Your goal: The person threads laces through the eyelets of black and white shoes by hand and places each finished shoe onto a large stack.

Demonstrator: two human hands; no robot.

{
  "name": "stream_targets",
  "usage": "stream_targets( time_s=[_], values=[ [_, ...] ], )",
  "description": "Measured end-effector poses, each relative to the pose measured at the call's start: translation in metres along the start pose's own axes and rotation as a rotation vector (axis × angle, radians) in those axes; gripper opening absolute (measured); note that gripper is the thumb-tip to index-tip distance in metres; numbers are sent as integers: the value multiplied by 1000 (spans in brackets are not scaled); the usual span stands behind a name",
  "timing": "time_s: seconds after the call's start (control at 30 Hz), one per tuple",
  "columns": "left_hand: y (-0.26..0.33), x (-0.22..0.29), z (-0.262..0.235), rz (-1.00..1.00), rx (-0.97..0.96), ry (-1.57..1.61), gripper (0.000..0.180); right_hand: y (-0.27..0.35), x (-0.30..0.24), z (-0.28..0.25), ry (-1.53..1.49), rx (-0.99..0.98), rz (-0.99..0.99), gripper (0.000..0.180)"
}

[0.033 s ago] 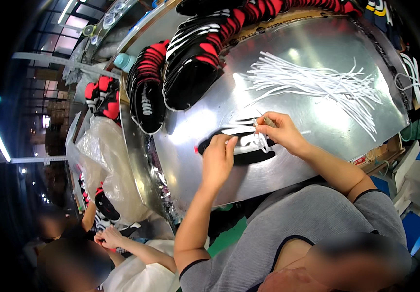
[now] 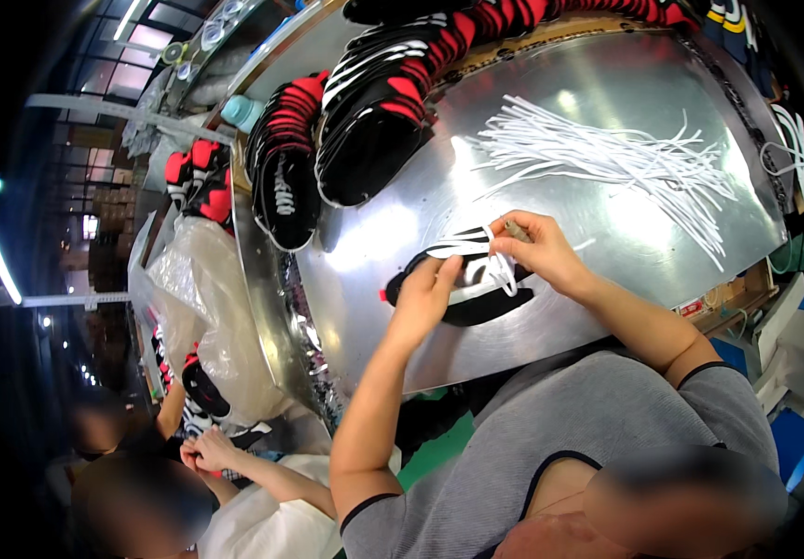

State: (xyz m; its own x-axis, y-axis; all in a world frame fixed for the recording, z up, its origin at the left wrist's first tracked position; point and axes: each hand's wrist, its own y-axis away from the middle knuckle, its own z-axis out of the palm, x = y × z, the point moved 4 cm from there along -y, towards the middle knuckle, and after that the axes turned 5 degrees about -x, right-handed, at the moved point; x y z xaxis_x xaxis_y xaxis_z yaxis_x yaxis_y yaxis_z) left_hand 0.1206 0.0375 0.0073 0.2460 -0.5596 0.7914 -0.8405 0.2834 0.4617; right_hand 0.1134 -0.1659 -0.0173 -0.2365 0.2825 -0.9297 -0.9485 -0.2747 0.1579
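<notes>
A black and white shoe upper point(image 2: 488, 307) lies on the metal tabletop, its toe or heel end with a red tab pointing left. My left hand point(image 2: 423, 296) is closed on its left part, thumb on top. White shoelace point(image 2: 503, 272) runs across the upper and loops at its middle. My right hand point(image 2: 546, 256) is closed above the loop, fingertips pinching the lace. Between its thumb and forefinger sits a short brown-handled tool point(image 2: 516, 231), whose tip is too small to make out. Beyond my right hand lies a loose heap of white shoelaces point(image 2: 607, 163).
Stacked black, red and white shoe uppers point(image 2: 365, 154) line the far left edge of the metal table point(image 2: 374, 326). A turquoise bottle point(image 2: 242, 113) stands behind them. Clear plastic bags point(image 2: 216, 317) hang at the left, near a co-worker's hands point(image 2: 211, 452). More laces point(image 2: 790, 154) lie far right.
The shoe upper has shifted slightly right and toward me with my left hand, whose thumb lies further over the upper. My right hand has hardly moved.
</notes>
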Motion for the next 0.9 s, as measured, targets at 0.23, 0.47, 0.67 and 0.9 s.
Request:
stream_targets(
  time_s=[0.23,0.47,0.67,0.9],
  values=[
    [0,-7,26,-169,-76,581,32,5,11,8,104,5,-19,33],
    [22,0,44,115,252,510,19,18,-3,18,305,-9,47,45],
    [29,4,46,163,349,500,12,20,-4,25,400,-41,-19,41],
    [31,-1,46,159,387,509,13,36,-20,16,520,-110,-170,16]
  ],
)
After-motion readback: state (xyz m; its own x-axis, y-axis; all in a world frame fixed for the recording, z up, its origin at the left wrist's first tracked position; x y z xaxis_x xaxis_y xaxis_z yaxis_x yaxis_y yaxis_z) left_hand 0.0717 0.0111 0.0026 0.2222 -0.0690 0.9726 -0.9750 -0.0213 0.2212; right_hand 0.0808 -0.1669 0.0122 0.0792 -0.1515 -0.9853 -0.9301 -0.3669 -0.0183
